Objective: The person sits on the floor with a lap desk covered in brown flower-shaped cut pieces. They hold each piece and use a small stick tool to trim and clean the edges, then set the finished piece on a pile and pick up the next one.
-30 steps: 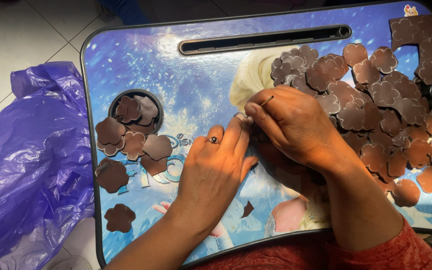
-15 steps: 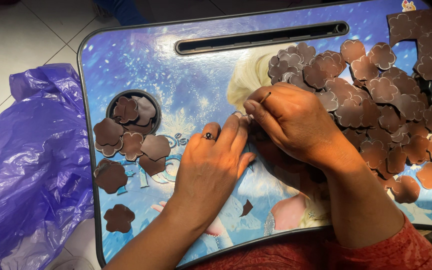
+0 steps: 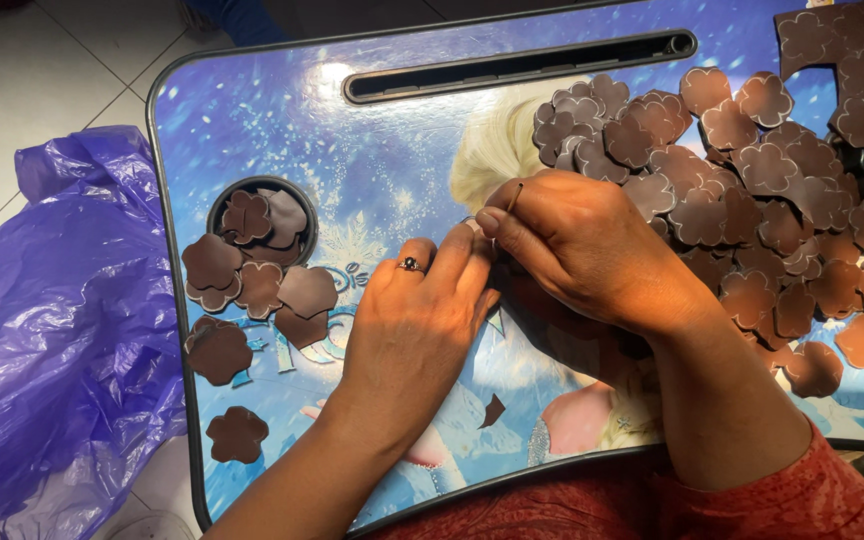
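Petal pieces: brown flower-shaped cutouts, flat and matte; a big heap (image 3: 752, 200) lies just beyond the right fingers, a smaller group (image 3: 257, 290) well left of the left fingers, some in a round cup hole (image 3: 262, 225).
Counter: blue printed lap tray (image 3: 352, 130) with a dark slot.
Left hand (image 3: 417, 330): palm down, ringed, fingers bent, tips meeting the right fingers.
Right hand (image 3: 592, 245): fingers pinched together around something thin and dark; what it is cannot be told.
Hidden: the piece between both sets of fingertips is covered.
Axis: the cutouts are roundish, with no clear long axis.
Beside: purple plastic bag (image 3: 52, 330), far left.
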`<state>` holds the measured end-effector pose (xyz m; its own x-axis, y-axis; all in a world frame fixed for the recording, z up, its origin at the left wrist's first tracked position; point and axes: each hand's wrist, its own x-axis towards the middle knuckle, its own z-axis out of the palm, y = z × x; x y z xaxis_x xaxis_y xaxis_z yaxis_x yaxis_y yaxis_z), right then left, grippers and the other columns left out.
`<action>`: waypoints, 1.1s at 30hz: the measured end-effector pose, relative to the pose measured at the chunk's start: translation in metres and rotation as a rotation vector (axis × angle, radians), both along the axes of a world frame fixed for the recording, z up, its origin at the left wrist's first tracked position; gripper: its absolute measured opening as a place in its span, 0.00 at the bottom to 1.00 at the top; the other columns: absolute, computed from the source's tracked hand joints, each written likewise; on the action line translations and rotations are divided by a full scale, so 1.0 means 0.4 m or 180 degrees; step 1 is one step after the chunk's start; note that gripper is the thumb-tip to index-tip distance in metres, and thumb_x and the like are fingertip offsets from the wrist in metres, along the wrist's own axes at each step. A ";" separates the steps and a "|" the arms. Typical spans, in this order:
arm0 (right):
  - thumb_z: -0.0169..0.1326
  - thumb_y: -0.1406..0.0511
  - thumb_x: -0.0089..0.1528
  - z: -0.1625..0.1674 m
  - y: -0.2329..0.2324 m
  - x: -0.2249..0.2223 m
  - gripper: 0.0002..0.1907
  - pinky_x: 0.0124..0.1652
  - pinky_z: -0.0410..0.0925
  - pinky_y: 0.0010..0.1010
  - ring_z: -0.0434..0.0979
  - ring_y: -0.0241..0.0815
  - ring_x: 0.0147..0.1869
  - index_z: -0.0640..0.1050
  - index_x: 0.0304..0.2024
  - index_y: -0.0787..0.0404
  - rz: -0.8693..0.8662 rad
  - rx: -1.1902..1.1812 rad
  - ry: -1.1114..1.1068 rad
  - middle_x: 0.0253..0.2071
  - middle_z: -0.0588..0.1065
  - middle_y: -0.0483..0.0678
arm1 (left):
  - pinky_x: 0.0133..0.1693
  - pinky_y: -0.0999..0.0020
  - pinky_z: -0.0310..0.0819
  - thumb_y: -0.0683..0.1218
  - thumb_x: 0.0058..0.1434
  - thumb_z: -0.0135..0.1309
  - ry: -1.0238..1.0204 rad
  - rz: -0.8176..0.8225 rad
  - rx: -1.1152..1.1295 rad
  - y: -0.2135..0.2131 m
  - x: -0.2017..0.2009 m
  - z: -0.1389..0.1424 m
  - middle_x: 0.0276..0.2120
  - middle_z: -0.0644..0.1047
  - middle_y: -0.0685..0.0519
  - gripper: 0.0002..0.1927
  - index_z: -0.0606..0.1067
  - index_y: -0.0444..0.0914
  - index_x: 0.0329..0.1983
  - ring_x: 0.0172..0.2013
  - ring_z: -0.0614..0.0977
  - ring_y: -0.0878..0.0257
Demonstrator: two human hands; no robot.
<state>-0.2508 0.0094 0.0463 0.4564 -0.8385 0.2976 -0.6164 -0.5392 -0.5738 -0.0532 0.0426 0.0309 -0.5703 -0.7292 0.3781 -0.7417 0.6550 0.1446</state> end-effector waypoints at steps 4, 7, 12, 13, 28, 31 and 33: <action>0.53 0.66 0.70 0.006 -0.002 0.002 0.09 0.39 0.69 0.41 0.77 0.56 0.38 0.78 0.39 0.66 -0.0066 0.0016 0.0074 0.33 0.76 0.55 | 0.41 0.66 0.71 0.47 0.62 0.57 0.0078 0.0054 -0.0173 -0.001 0.007 0.001 0.48 0.75 0.54 0.18 0.76 0.35 0.53 0.41 0.76 0.60; 0.53 0.66 0.70 0.022 -0.003 0.002 0.09 0.38 0.69 0.41 0.77 0.55 0.37 0.78 0.39 0.66 -0.0194 -0.0014 0.0166 0.33 0.76 0.55 | 0.41 0.65 0.71 0.45 0.64 0.57 0.0210 0.0020 -0.0121 -0.007 0.012 -0.003 0.45 0.75 0.55 0.16 0.77 0.36 0.53 0.40 0.77 0.59; 0.49 0.66 0.73 0.055 0.050 0.000 0.11 0.40 0.74 0.31 0.84 0.42 0.40 0.78 0.43 0.67 -0.0741 0.0437 -0.0442 0.40 0.80 0.50 | 0.41 0.59 0.72 0.45 0.60 0.60 0.0903 -0.0200 0.0549 -0.056 0.016 -0.032 0.42 0.78 0.54 0.10 0.80 0.40 0.44 0.40 0.78 0.53; 0.48 0.66 0.73 0.056 0.063 0.004 0.11 0.42 0.74 0.30 0.84 0.42 0.42 0.79 0.44 0.67 -0.0827 0.0404 -0.0491 0.43 0.81 0.50 | 0.42 0.59 0.73 0.45 0.60 0.61 0.1040 -0.0224 0.0608 -0.065 0.017 -0.039 0.43 0.78 0.54 0.09 0.80 0.40 0.43 0.40 0.78 0.53; 0.47 0.65 0.73 -0.050 0.159 0.050 0.12 0.39 0.77 0.25 0.84 0.35 0.39 0.79 0.44 0.66 -0.1654 0.0902 -0.1415 0.40 0.80 0.46 | 0.45 0.56 0.73 0.49 0.56 0.66 0.1184 0.0000 0.0681 -0.092 0.021 -0.052 0.37 0.76 0.52 0.07 0.82 0.44 0.36 0.42 0.75 0.50; 0.48 0.66 0.73 -0.051 0.159 0.047 0.11 0.40 0.77 0.25 0.83 0.37 0.40 0.79 0.46 0.66 -0.1546 0.0649 -0.1215 0.41 0.80 0.47 | 0.45 0.55 0.73 0.50 0.56 0.66 0.1149 0.0033 0.0741 -0.090 0.020 -0.052 0.37 0.76 0.52 0.07 0.82 0.43 0.35 0.42 0.76 0.51; 0.48 0.67 0.74 -0.048 0.158 0.048 0.10 0.42 0.76 0.26 0.83 0.38 0.42 0.79 0.46 0.66 -0.1384 0.0318 -0.0969 0.43 0.81 0.49 | 0.45 0.55 0.73 0.50 0.57 0.65 0.1140 0.0054 0.0765 -0.090 0.021 -0.053 0.37 0.77 0.53 0.08 0.82 0.43 0.36 0.42 0.76 0.51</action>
